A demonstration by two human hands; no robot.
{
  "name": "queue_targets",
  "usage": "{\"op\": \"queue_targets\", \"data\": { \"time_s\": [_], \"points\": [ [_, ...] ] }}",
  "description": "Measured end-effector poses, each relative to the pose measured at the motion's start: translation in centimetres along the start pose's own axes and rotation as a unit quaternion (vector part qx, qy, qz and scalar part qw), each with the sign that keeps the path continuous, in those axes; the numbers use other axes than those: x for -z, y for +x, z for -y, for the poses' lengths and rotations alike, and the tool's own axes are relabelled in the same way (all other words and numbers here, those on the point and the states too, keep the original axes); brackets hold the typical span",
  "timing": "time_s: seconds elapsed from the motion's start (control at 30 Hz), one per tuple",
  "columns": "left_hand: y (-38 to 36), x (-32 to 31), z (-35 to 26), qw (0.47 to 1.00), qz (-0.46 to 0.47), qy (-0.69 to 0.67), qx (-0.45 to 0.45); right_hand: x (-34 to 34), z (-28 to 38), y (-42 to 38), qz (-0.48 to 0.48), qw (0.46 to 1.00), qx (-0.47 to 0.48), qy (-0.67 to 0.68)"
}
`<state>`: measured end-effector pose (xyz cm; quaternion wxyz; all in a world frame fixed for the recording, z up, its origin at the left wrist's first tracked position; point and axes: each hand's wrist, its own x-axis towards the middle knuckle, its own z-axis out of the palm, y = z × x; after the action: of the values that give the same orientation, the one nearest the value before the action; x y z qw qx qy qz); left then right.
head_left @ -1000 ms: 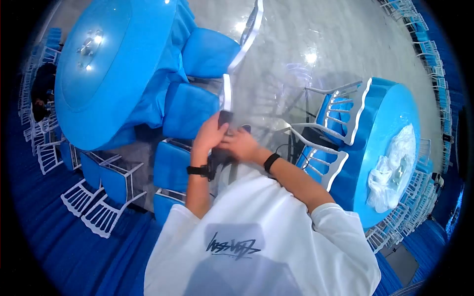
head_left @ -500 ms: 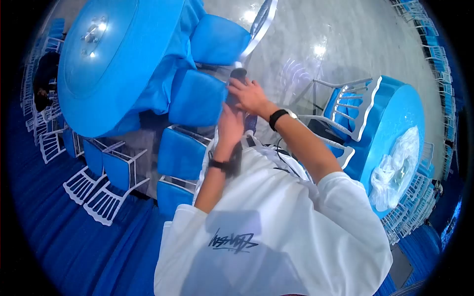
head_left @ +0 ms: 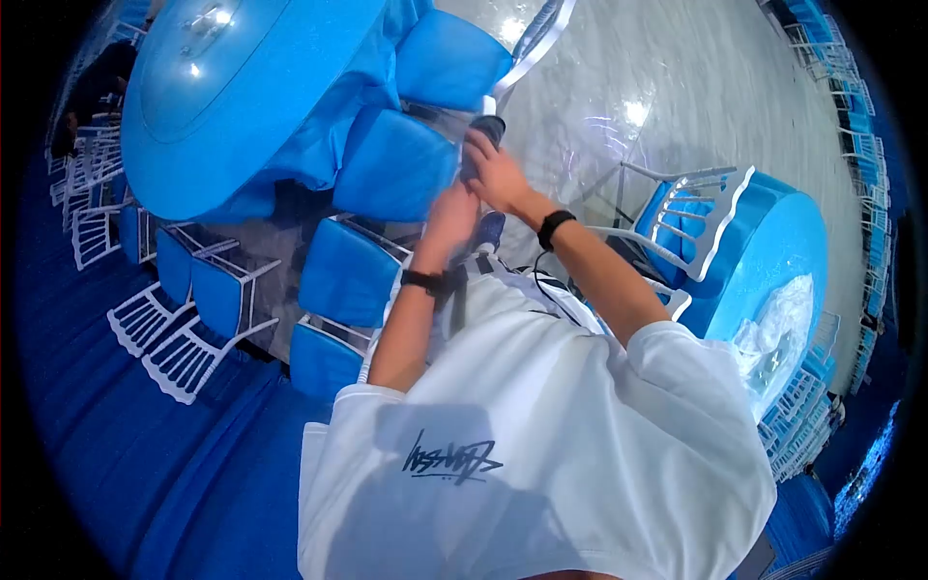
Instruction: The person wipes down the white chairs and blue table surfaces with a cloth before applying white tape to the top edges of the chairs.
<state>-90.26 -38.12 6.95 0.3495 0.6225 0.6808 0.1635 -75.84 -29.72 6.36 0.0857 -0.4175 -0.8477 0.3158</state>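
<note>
My right hand (head_left: 495,172) is raised in front of me, fingers closed on a small dark object (head_left: 486,127) beside the white back of a blue-cushioned chair (head_left: 391,164). My left hand (head_left: 451,211) sits just below it, close to the cushion's edge; its fingers are hidden, so its grip is unclear. Both wrists carry black bands. A dark strap (head_left: 454,302) hangs by my left wrist.
A round table in blue cloth (head_left: 242,87) stands at upper left, ringed by blue chairs (head_left: 343,271). A second blue table (head_left: 788,242) at right carries clear plastic wrap (head_left: 773,343). White chairs (head_left: 677,208) stand before it. Shiny floor (head_left: 657,87) lies between.
Both hands rose from chest height up to the chair back, the dark object going with them. The view turned slightly toward the left table.
</note>
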Motion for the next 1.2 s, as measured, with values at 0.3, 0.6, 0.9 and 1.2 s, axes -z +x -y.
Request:
{"op": "queue_targets", "data": {
  "time_s": [0.3,0.6,0.9,1.2],
  "points": [
    [-11.7,3.5,0.5,0.998,-0.054,-0.029,-0.026,-0.5,5.2,-7.3,0.018,0.994,0.085,0.066],
    [-13.9,4.5,3.4,0.996,-0.076,0.052,0.015,6.3,8.0,-4.7,-0.122,0.972,0.158,-0.125],
    [-8.6,-1.6,-0.9,0.999,-0.032,0.016,0.031,-0.1,4.6,-8.3,-0.048,0.974,0.183,-0.127],
    [-5.2,-1.5,-2.2,0.983,-0.003,0.070,0.170,-1.5,1.7,-4.0,-0.066,0.963,0.249,-0.076]
  ]
}}
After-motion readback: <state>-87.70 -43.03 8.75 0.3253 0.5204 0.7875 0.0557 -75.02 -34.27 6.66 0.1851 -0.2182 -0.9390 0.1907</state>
